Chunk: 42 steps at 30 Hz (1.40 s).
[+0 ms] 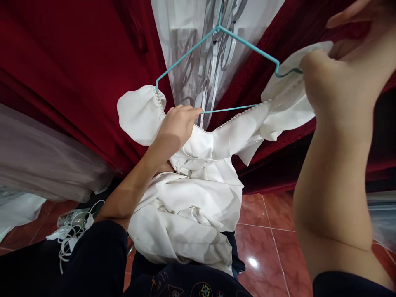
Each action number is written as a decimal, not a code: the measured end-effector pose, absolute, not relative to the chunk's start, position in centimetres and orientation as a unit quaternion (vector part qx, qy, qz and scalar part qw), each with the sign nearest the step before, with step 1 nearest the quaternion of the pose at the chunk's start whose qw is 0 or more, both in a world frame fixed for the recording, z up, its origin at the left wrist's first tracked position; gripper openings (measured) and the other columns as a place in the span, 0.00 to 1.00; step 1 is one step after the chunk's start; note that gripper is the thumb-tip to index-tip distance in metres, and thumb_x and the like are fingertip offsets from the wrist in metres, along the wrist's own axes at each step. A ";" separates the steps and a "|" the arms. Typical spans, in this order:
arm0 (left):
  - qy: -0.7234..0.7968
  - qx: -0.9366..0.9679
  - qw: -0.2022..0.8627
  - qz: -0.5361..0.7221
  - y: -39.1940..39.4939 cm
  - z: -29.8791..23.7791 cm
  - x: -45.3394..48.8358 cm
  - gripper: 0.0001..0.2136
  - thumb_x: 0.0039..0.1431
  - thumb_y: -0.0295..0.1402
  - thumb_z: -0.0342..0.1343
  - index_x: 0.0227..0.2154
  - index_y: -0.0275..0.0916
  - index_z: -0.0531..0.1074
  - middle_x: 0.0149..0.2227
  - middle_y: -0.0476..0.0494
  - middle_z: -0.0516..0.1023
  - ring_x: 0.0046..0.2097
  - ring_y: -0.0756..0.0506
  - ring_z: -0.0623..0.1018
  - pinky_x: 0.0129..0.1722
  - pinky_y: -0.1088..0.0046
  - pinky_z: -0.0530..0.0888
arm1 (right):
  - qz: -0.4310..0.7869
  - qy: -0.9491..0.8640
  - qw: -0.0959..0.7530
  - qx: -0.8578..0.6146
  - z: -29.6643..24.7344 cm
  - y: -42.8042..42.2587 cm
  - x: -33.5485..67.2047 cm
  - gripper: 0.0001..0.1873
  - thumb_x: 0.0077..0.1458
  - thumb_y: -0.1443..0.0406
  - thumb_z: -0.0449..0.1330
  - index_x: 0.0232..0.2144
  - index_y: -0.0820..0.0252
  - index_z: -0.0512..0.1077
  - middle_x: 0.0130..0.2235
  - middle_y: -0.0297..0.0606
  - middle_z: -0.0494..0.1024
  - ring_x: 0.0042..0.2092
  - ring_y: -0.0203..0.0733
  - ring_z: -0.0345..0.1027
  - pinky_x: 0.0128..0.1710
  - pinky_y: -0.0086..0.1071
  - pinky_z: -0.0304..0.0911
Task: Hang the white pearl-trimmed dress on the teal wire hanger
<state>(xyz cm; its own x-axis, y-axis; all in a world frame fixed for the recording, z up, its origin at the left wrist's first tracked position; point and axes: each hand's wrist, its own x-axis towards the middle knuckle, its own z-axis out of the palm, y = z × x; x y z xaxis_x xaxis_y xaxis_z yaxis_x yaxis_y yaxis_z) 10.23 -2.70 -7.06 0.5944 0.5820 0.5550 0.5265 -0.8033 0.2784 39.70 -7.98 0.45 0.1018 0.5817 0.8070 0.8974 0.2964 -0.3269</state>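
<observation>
A white dress [207,198] with pearl beading along its neckline hangs on a light-blue hanger [247,43], its skirt bunched over my lap. My left hand [181,126] is closed round the top of the bodice and the hanger's lower bar. At the upper right, my right hand [346,62] pinches the right puff sleeve [291,86] by the hanger's end; some of its fingers are lifted away and partly cut off by the frame. The left puff sleeve [139,113] sits over the other end of the hanger.
Dark red curtains [71,62] hang on both sides of a white ornamental metal frame [212,70], which the hanger is in front of. Sheer pale fabric [46,152] drapes at left. A tangled white cable [69,239] lies at lower left, above red floor tiles [262,243].
</observation>
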 end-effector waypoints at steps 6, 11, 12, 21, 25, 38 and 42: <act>0.338 0.883 0.017 0.324 -2.7 -6.8 9.4 0.15 0.72 0.22 0.51 0.49 0.38 0.82 0.43 0.44 0.84 0.45 0.40 0.80 0.49 0.60 0.74 | -0.078 -0.643 0.605 -0.463 -0.5 -9.8 34.0 0.19 0.49 0.75 0.66 0.44 0.58 0.75 0.51 0.38 0.77 0.35 0.31 0.63 0.30 0.30 0.55; 0.315 0.881 -0.010 0.353 -2.8 -7.7 8.8 0.16 0.74 0.24 0.48 0.55 0.41 0.79 0.50 0.46 0.84 0.51 0.41 0.79 0.54 0.59 0.75 | 0.022 -0.726 0.473 -0.498 -7.4 -9.0 30.9 0.10 0.66 0.60 0.61 0.47 0.56 0.75 0.42 0.38 0.77 0.32 0.34 0.64 0.30 0.32 0.62; 0.309 0.876 -0.026 0.369 -2.9 -8.0 8.7 0.17 0.75 0.24 0.47 0.55 0.42 0.78 0.51 0.46 0.83 0.53 0.42 0.78 0.56 0.60 0.75 | -0.001 -0.721 0.476 -0.504 -8.8 -8.6 30.4 0.11 0.69 0.58 0.58 0.46 0.56 0.75 0.40 0.38 0.75 0.33 0.35 0.65 0.31 0.33 0.64; 0.409 0.700 -0.174 0.558 -0.9 -7.3 5.1 0.13 0.73 0.29 0.55 0.57 0.48 0.72 0.58 0.42 0.70 0.59 0.39 0.71 0.60 0.54 0.72 | -0.078 -0.639 0.586 -0.492 -12.6 -6.1 27.9 0.15 0.73 0.54 0.52 0.45 0.53 0.76 0.39 0.38 0.74 0.40 0.40 0.71 0.41 0.39 0.69; 0.400 0.683 -0.140 0.594 2.7 -6.2 2.7 0.10 0.73 0.19 0.52 0.48 0.42 0.65 0.51 0.51 0.73 0.49 0.51 0.72 0.50 0.68 0.75 | -0.076 -0.635 0.561 -0.525 -11.7 -6.6 28.1 0.16 0.72 0.53 0.53 0.43 0.52 0.77 0.37 0.38 0.74 0.38 0.40 0.70 0.40 0.38 0.68; 0.433 0.840 0.115 0.305 1.1 -8.5 -1.6 0.03 0.59 0.30 0.61 0.33 0.38 0.80 0.31 0.47 0.83 0.33 0.45 0.80 0.35 0.64 0.79 | -0.031 -0.637 0.558 -0.531 -10.4 -8.0 29.0 0.16 0.70 0.51 0.57 0.40 0.52 0.78 0.34 0.36 0.72 0.31 0.36 0.61 0.34 0.36 0.60; 0.267 0.924 0.138 0.236 -3.4 -8.3 3.4 0.10 0.61 0.23 0.56 0.36 0.43 0.82 0.41 0.49 0.85 0.45 0.45 0.84 0.48 0.66 0.80 | -0.020 -0.633 0.559 -0.535 -10.4 -7.9 28.8 0.17 0.70 0.49 0.57 0.41 0.52 0.78 0.36 0.37 0.74 0.32 0.36 0.62 0.32 0.35 0.60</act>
